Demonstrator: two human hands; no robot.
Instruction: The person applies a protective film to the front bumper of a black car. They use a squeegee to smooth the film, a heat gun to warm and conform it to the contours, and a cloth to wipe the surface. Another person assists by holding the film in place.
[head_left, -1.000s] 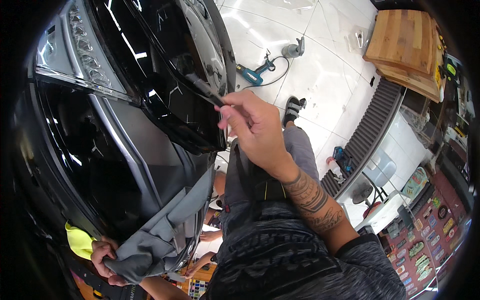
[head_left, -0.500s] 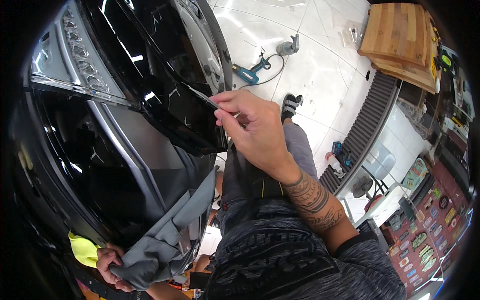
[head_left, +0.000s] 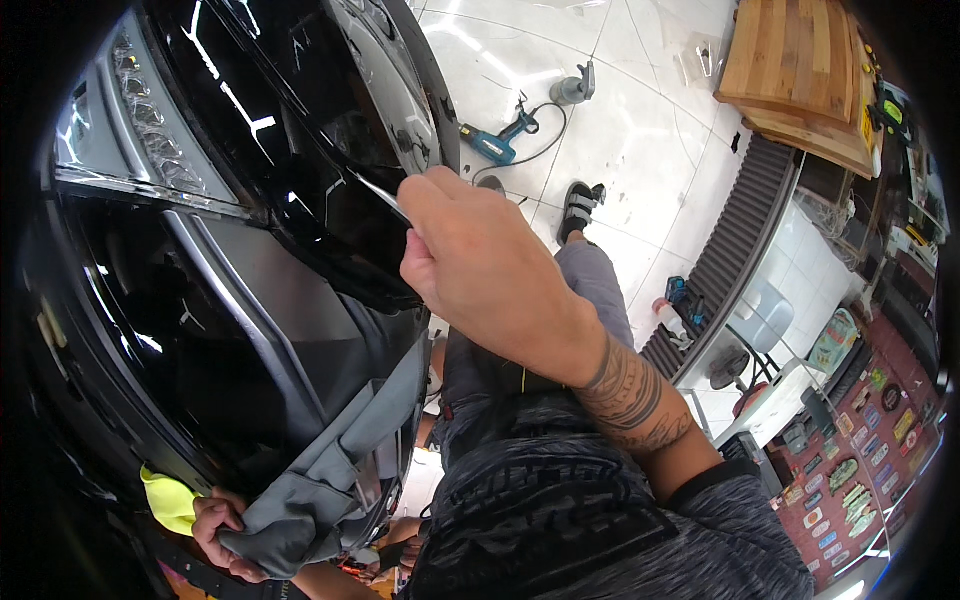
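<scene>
My right hand point(head_left: 490, 265) is closed in a pinch on a thin silvery strip or tool point(head_left: 375, 188), against the glossy black car panel point(head_left: 320, 205) at upper centre; its fingertips are mostly hidden behind the knuckles. To the left is a clear-lensed lamp point(head_left: 150, 120) set in the bodywork. Low at the left, my left hand point(head_left: 220, 530) is wrapped round a bunched grey cloth point(head_left: 295, 510), which drapes up along the car's edge. A yellow cloth point(head_left: 170, 500) lies just beside those fingers; whether they grip it too is unclear.
A teal power tool point(head_left: 495, 143) and a grey canister tool point(head_left: 570, 90) lie on the tiled floor. At right stand a wooden cabinet point(head_left: 790, 70) and a ribbed dark rack point(head_left: 725, 250). A co-worker's hand point(head_left: 405, 535) shows at the bottom, beside the car.
My right hand has moved up and left along the strip and rolled over, showing more of its back. My left hand still grips the grey cloth, slightly shifted in the picture.
</scene>
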